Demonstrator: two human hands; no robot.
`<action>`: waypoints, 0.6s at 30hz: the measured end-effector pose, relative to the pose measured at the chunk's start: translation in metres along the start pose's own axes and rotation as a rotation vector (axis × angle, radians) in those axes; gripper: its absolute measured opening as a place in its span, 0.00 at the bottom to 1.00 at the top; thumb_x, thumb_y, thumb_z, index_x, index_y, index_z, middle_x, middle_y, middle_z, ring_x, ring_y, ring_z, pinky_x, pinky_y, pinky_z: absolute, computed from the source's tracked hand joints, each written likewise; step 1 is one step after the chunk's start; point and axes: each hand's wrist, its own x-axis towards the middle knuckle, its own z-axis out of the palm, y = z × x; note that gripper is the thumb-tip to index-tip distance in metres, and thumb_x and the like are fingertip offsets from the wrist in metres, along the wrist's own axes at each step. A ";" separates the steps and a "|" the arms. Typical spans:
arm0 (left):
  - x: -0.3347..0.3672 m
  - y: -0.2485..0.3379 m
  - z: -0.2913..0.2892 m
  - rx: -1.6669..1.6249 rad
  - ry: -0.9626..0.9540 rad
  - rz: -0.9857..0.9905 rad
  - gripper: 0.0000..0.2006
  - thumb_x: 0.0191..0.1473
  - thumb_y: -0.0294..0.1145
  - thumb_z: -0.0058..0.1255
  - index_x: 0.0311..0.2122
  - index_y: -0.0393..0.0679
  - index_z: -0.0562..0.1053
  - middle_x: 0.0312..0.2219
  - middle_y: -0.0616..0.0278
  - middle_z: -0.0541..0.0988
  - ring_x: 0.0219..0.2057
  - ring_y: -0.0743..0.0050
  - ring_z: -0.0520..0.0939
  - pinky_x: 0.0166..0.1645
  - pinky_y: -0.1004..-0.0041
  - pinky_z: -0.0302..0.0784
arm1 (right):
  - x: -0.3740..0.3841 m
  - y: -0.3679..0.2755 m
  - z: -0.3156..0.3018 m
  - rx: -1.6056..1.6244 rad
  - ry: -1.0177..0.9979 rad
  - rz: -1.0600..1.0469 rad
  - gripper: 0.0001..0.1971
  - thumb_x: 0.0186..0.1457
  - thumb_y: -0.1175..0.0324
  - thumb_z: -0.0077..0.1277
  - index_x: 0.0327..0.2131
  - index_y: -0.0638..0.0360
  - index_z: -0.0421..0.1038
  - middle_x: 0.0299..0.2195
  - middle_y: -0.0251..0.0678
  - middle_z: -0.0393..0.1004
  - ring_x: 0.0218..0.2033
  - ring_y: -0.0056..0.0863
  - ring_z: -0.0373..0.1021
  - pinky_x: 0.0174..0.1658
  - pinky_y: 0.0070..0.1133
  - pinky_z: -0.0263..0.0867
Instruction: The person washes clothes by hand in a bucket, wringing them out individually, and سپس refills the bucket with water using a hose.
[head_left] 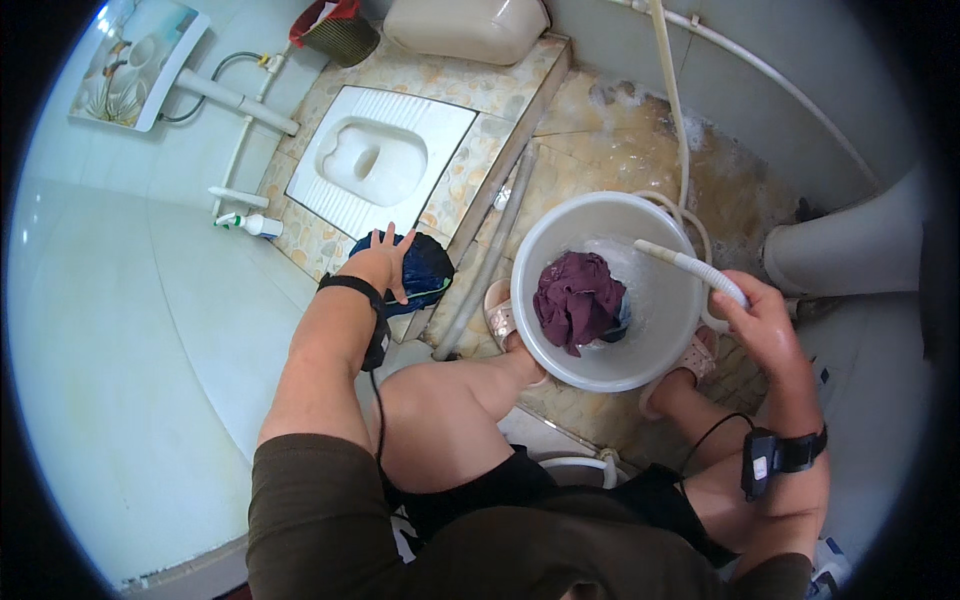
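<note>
My left hand (383, 262) is spread over a dark blue bundled cloth (428, 272) with a thin green line on it; whether the palm presses on it I cannot tell. That bundle lies on the tiled step beside the squat toilet. With my right hand (757, 308) I grip a white ribbed hose (708, 275). Its pale end points left over a light grey bucket (606, 378), which stands on the floor between my feet. Inside the bucket sits a crumpled maroon cloth (577, 300), with a bit of dark blue fabric under its right side and what looks like some water.
A white squat toilet (400, 165) is set in the raised step. A green-topped spray bottle (250, 224) stands by the left wall. A wastebasket (342, 38) is at the back. A grey pipe (497, 245) runs along the step; a wide white pipe (850, 245) lies at right.
</note>
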 end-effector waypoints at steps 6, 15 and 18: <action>-0.001 0.010 0.009 -0.037 0.212 0.087 0.39 0.28 0.31 0.59 0.50 0.62 0.54 0.52 0.58 0.51 0.51 0.52 0.54 0.46 0.59 0.64 | 0.002 -0.004 -0.008 0.030 0.047 0.034 0.13 0.46 0.70 0.47 0.36 0.66 0.65 0.25 0.28 0.66 0.26 0.13 0.60 0.29 0.12 0.59; -0.023 -0.061 -0.047 -0.913 0.542 0.136 0.29 0.27 0.31 0.54 0.43 0.38 0.64 0.32 0.51 0.73 0.33 0.63 0.74 0.39 0.73 0.69 | -0.001 -0.003 -0.015 0.055 0.072 -0.011 0.14 0.46 0.68 0.47 0.36 0.66 0.65 0.24 0.28 0.66 0.24 0.14 0.59 0.27 0.13 0.58; -0.068 -0.042 -0.086 -1.384 0.313 0.530 0.24 0.32 0.19 0.47 0.42 0.36 0.63 0.30 0.58 0.73 0.28 0.71 0.74 0.35 0.74 0.71 | -0.001 0.002 -0.021 0.019 0.119 -0.097 0.14 0.46 0.65 0.46 0.36 0.62 0.66 0.22 0.29 0.66 0.21 0.15 0.59 0.24 0.14 0.57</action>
